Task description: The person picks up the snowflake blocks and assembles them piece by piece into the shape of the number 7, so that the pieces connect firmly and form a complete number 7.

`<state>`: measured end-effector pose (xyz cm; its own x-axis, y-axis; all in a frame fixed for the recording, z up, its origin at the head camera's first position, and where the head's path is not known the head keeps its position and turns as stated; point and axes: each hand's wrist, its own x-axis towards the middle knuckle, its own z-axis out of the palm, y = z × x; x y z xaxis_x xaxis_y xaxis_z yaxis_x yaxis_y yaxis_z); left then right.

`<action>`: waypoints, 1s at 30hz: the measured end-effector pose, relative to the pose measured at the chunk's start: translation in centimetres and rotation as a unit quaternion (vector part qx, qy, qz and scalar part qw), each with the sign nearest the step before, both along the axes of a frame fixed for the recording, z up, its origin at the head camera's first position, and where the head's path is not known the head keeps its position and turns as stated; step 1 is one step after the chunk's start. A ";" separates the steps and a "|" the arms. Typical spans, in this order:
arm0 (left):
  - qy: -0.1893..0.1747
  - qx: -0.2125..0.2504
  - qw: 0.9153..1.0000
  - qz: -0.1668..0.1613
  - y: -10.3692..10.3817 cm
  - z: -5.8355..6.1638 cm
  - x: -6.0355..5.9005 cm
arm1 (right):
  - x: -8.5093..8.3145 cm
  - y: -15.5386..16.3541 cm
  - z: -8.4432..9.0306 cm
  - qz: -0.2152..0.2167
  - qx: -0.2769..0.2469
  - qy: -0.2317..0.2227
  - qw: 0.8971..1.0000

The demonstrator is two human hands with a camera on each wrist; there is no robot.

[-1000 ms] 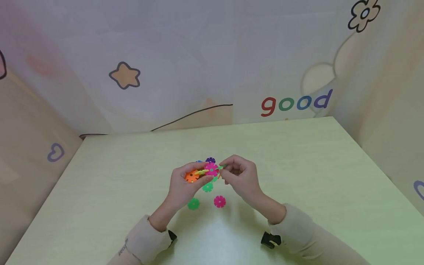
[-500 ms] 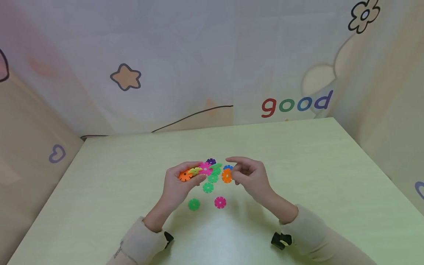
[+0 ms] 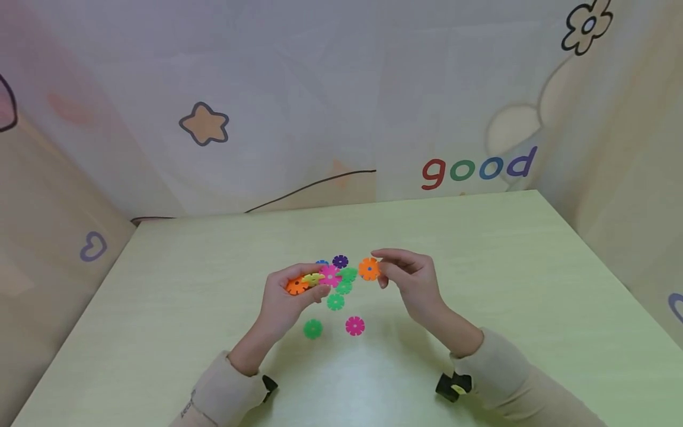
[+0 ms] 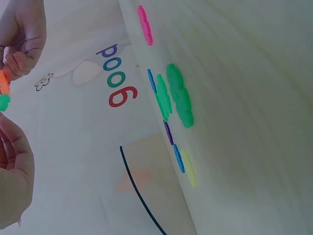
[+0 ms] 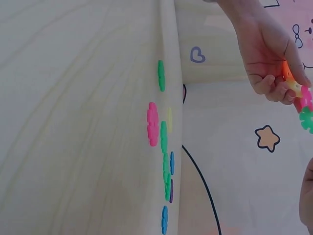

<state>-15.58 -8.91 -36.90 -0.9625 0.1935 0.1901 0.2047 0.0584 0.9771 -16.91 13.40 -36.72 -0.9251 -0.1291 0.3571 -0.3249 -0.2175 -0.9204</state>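
My left hand (image 3: 285, 302) grips a joined string of notched, flower-shaped plastic discs above the table. The string runs from an orange disc (image 3: 297, 286) through a yellow disc (image 3: 312, 279) and a pink disc (image 3: 330, 276) to a green disc (image 3: 348, 274) at its right end. Between thumb and fingertips, my right hand (image 3: 416, 283) pinches a separate orange disc (image 3: 369, 269), face toward the head camera, a small gap right of the string. In the right wrist view, the string's green disc (image 5: 307, 119) hangs beyond the left fingertips.
Loose discs lie on the pale table (image 3: 480, 249): a green disc (image 3: 313, 328) and a pink disc (image 3: 354, 325) nearest, another green disc (image 3: 335, 302) behind, a purple disc (image 3: 340, 261) farther back. A yellow disc (image 4: 189, 169) shows low in the left wrist view. Printed cloth surrounds the table.
My right hand has drawn away rightward from the string's green end, then lifted slightly, and its orange disc now faces the camera. My left hand has shifted a little left with the string.
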 end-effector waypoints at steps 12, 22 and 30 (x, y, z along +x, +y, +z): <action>0.003 0.005 1.000 -0.006 -0.3 -0.1 0.0 | 0.0 0.1 -0.2 0.041 0.001 -0.029 0.999; -0.008 0.001 1.000 -0.007 -0.3 -0.3 0.1 | 0.0 0.0 -0.5 0.050 0.018 -0.036 0.998; -0.009 -0.003 1.000 0.007 -0.5 -0.1 0.2 | 0.3 -0.2 -0.4 0.070 0.092 -0.061 0.991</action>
